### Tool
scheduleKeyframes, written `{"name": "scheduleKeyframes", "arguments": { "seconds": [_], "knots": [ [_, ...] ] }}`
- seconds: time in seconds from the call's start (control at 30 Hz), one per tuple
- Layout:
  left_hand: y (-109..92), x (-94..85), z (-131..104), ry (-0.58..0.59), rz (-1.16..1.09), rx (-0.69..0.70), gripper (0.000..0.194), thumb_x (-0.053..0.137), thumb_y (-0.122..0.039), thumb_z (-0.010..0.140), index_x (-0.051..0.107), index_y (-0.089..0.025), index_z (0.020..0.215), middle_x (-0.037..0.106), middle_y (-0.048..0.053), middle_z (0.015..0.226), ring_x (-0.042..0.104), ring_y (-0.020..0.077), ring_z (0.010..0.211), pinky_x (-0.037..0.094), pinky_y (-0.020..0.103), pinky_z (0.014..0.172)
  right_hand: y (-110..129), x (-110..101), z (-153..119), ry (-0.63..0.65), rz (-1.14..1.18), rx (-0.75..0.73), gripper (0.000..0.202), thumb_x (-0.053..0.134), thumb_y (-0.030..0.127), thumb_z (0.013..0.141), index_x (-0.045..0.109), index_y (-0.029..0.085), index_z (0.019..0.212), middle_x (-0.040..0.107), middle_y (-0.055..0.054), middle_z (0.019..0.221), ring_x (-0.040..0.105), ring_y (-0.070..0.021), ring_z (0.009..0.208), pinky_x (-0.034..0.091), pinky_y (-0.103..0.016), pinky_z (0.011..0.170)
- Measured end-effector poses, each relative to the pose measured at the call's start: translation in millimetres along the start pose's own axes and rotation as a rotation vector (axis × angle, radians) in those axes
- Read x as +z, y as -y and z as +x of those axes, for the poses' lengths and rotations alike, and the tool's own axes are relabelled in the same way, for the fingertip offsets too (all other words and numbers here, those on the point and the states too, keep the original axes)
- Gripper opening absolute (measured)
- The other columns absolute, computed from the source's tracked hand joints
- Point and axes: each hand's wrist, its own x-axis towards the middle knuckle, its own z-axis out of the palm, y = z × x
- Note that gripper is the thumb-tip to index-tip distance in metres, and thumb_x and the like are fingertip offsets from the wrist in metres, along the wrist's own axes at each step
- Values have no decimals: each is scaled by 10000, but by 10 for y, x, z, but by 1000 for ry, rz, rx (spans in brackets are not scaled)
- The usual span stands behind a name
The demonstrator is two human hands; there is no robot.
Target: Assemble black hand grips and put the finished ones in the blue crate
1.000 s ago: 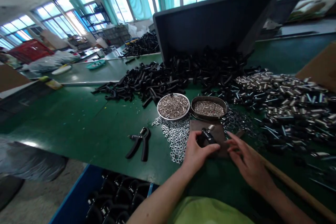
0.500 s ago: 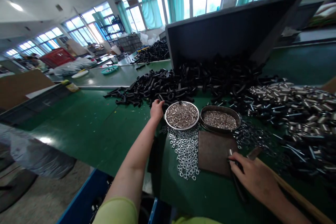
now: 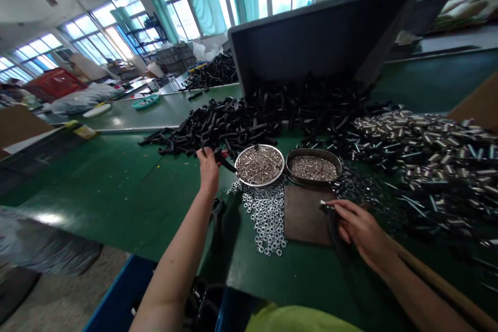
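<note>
My left hand (image 3: 208, 170) is closed on a black curved handle (image 3: 229, 165) at the near edge of a heap of black handles (image 3: 218, 123). Right beside it stands a round dish (image 3: 259, 185) full of small metal pins. My right hand (image 3: 362, 232) pinches another black handle (image 3: 333, 225) with a small silvery piece at its top end, over the right edge of a brown square plate (image 3: 305, 218). Metal rings or nuts (image 3: 268, 212) lie spread left of the plate. Behind the plate is an oval tin (image 3: 311, 182) holding small metal parts.
A large grey bin (image 3: 319, 36) lies tipped behind the black heap. Silvery cylinders and rods (image 3: 436, 161) are piled at the right. A wooden shaft (image 3: 439, 282) runs beneath my right forearm. Below the table edge sits a blue crate (image 3: 120, 290) with black parts.
My left hand has drawn back slightly from the heap, and a black handle now shows in it. My right hand has lifted and turned its handle above the plate. The camera view has shifted.
</note>
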Motion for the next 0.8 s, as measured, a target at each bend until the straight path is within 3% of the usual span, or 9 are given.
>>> {"name": "scheduleKeyframes", "arguments": {
  "seconds": [0.1, 0.2, 0.3, 0.4, 0.53, 0.67, 0.8],
  "knots": [
    [-192, 116, -805, 306, -462, -322, 406, 465, -608, 824, 357, -247, 974, 448, -81, 587, 454, 79, 450, 413, 191, 470, 128, 184, -111, -30, -14, -108, 374, 587, 500, 768, 639, 162, 921, 467, 48, 507, 385, -77, 394, 264, -202, 373],
    [-337, 243, -1571, 661, -618, -544, 541, 760, -342, 659, 360, -252, 1011, 427, -103, 596, 371, 39, 416, 295, 138, 389, 243, 332, -276, -55, -151, -238, 321, 561, 466, 801, 666, 168, 858, 499, 32, 511, 412, -86, 401, 296, -211, 381],
    [-434, 325, -2012, 793, -666, -620, 644, 807, -225, 574, 373, -236, 1049, 443, -94, 644, 360, 22, 439, 239, 124, 373, 305, 405, -425, -89, -255, -384, 261, 543, 410, 830, 676, 186, 808, 617, -6, 636, 544, -120, 514, 403, -225, 470],
    [-524, 367, -2157, 800, -662, -635, 678, 813, -202, 553, 380, -233, 1074, 449, -85, 687, 361, 16, 469, 226, 118, 379, 311, 414, -513, -109, -352, -532, 200, 538, 335, 850, 668, 199, 785, 685, -12, 739, 634, -148, 682, 464, -229, 615],
    [-646, 377, -2197, 765, -504, -618, 701, 811, -234, 551, 374, -244, 1099, 455, -80, 703, 354, 15, 467, 228, 121, 384, 266, 389, -542, -99, -469, -665, 136, 549, 270, 851, 650, 202, 791, 698, 7, 742, 647, -136, 680, 461, -224, 652],
    [-694, 378, -2217, 806, -346, -616, 728, 797, -287, 557, 346, -256, 1128, 463, -83, 688, 345, 18, 443, 247, 129, 382, 226, 343, -512, -36, -516, -662, 128, 538, 257, 864, 633, 204, 796, 682, 22, 709, 635, -123, 645, 453, -220, 630],
    [-612, 420, -2197, 871, -365, -662, 710, 765, -297, 582, 355, -261, 1160, 440, -95, 645, 342, 25, 416, 213, 123, 360, 260, 244, -478, 108, -602, -670, 158, 487, 282, 898, 621, 200, 879, 674, -5, 781, 638, -138, 727, 461, -235, 661]
  ]
}}
